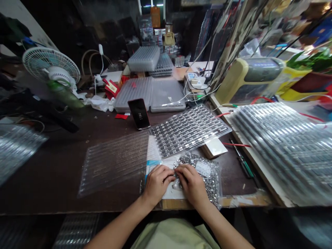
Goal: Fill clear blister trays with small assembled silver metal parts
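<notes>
My left hand [158, 182] and my right hand [193, 184] meet fingertip to fingertip low in the middle of the view. Both are closed in a pinch, and whatever sits between the fingers is too small to make out. Under and beside my right hand lies a clear plastic bag [214, 183] of small shiny metal parts, with a white label [203, 169] on it. Beyond the hands is a clear blister tray [190, 129] filled with rows of dark and silver pieces. A second clear tray [114, 160], without such pieces visible, lies to the left.
A phone [140, 114] stands upright behind the trays. A small white-topped block [215, 147] and a green-handled screwdriver [247, 168] lie to the right. Stacked clear trays [282, 148] fill the right side. A fan [52, 65] stands at the back left.
</notes>
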`<state>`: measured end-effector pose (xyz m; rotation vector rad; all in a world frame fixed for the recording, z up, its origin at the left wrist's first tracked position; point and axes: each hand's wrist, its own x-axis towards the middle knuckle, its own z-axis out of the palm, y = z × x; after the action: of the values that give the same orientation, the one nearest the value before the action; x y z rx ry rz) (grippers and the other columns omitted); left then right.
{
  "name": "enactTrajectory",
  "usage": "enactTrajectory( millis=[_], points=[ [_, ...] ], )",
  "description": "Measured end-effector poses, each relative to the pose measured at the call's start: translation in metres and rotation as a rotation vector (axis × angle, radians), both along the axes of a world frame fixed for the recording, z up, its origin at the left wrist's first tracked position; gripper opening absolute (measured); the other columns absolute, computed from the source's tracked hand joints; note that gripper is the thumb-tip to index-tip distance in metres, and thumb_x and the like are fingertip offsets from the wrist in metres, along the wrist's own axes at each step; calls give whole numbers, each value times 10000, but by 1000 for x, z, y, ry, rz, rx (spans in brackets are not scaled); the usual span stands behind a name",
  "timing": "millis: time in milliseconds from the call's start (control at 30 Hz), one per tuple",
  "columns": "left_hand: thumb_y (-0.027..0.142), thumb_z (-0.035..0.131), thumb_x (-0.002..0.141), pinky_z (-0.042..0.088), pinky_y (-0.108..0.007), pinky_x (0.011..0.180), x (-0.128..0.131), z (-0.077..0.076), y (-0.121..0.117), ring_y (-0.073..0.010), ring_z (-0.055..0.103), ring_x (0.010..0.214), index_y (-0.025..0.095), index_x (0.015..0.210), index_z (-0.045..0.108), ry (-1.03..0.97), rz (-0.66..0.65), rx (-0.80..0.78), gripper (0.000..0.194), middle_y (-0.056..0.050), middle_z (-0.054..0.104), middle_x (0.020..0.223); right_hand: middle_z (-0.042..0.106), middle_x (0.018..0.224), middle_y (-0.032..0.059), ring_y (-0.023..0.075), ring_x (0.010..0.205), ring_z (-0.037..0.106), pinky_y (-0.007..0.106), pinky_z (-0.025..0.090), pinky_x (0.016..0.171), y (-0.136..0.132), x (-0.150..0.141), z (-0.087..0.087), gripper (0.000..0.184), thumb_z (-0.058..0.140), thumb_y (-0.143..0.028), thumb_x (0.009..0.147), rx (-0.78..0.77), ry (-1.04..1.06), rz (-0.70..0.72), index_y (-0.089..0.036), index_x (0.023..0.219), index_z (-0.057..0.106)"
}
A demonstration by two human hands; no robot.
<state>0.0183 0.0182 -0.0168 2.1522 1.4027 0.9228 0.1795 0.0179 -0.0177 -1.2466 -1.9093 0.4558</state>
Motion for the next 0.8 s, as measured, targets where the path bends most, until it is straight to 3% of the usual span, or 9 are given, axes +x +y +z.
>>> enactTrajectory(
  millis=[467,567,700,800],
  points=[
    [171,657,795,471,-298,724,2,-2,-2,-175,601,786,225,870,713,-13,8,-49,108,-24,670,790,657,799,18,149,749,620,258,485,689,-2,2,4,87,529,-249,883,-106,129,-27,-213,851,601],
    [166,644,803,483,-279,715,0,3,-3,-165,609,784,224,858,716,-106,32,-35,108,-25,672,797,661,785,13,143,730,618,250,475,674,-1,0,6,98,537,-267,882,-115,123,-43,-212,845,609],
    [208,605,831,497,-269,758,-33,16,21,-162,627,829,210,854,710,-211,212,33,108,-37,677,868,671,815,19,152,770,595,274,422,698,0,-10,5,128,544,-266,884,-50,-83,10,-223,830,653],
    [263,601,823,497,-266,713,-83,21,61,-168,630,806,215,938,700,-77,364,98,159,-32,679,888,673,839,16,156,772,568,287,360,680,2,-18,0,132,565,-271,878,-11,-207,23,-244,826,684]
  ],
)
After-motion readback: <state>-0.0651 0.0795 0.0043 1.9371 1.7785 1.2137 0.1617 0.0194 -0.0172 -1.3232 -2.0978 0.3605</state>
